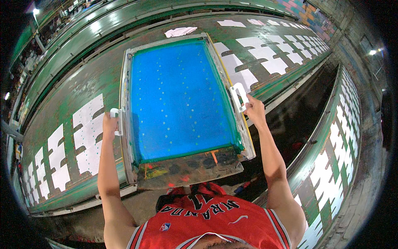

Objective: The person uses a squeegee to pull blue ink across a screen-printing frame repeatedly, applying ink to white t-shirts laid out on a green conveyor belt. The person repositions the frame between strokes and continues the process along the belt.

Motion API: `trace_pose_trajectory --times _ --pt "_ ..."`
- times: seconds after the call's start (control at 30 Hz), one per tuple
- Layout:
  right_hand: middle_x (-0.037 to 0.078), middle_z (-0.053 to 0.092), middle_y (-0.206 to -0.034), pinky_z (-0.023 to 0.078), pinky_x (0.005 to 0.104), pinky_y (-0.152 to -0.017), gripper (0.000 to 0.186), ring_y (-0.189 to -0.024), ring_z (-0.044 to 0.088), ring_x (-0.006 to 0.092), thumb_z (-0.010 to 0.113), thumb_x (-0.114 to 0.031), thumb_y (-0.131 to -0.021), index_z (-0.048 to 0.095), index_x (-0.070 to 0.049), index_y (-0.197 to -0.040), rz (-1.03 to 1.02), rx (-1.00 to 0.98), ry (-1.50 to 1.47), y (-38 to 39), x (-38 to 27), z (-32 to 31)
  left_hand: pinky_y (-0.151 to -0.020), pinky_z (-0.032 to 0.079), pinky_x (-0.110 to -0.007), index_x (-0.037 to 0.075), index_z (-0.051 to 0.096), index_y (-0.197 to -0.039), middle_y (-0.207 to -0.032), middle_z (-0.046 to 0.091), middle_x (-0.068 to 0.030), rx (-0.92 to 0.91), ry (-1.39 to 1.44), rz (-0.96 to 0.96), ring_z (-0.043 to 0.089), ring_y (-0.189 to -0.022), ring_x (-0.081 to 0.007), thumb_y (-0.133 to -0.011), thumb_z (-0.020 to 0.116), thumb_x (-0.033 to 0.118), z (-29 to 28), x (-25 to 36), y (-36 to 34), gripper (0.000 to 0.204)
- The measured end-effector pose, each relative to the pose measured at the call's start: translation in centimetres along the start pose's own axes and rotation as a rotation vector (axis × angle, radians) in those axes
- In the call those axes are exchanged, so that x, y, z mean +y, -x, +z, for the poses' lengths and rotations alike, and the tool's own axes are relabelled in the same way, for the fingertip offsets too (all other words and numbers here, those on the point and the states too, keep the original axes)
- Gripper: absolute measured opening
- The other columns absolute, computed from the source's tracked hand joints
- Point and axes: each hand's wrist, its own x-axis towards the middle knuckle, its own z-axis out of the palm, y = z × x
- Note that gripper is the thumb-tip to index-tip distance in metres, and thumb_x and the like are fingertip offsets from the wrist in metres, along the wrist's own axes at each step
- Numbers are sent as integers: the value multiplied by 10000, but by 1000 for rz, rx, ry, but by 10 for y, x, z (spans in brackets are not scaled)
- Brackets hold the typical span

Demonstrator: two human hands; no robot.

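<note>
A large screen printing frame (125, 79) lies in front of me, its blue mesh (178, 99) dotted with small pale spots and edged in green. On its left side, my left hand (109, 124) is closed around a white handle (117, 113). The matching white handle (239, 96) on the right side is gripped by my right hand (254, 111). Both arms reach forward, the right hand a little farther out than the left. At the frame's near end is a stained, dark board (190, 168) with orange, red and yellow paint marks.
Beneath the frame runs a long green table (62, 108). Dotted white cut pieces (88, 133) lie at left, plain white pieces (265, 54) at right. A crumpled pinkish cloth (180, 32) sits beyond the frame. Another table (309, 166) with white pieces stands right, past a dark gap.
</note>
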Motion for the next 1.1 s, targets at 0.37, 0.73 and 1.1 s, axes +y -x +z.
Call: trace_pose_trajectory --times 0.37,0.73,1.1 --pt "261 723 -964 554 407 -750 476 -774 737 311 557 0 -880 592 12 -1355 -43 -43 105 -52 14 16 -408 377 -335 -17 543 -1034 -711 525 -66 68 5 -32 504 -493 -157 -816 606 30 17 2 -22 233" --pt "231 734 -889 567 407 -681 464 -661 730 278 516 23 -863 602 55 -1318 -140 -93 96 -127 -12 49 -428 389 -332 -14 534 -1071 -781 532 -71 112 109 -56 524 -567 -157 -833 627 45 9 11 -58 263" --pt "272 731 -886 585 406 -714 558 -701 747 314 517 -33 -759 632 49 -1299 -185 -115 88 -297 59 13 -450 413 -314 -1 530 -1114 -790 576 -71 155 90 -18 537 -560 -136 -852 638 94 140 57 -51 299"
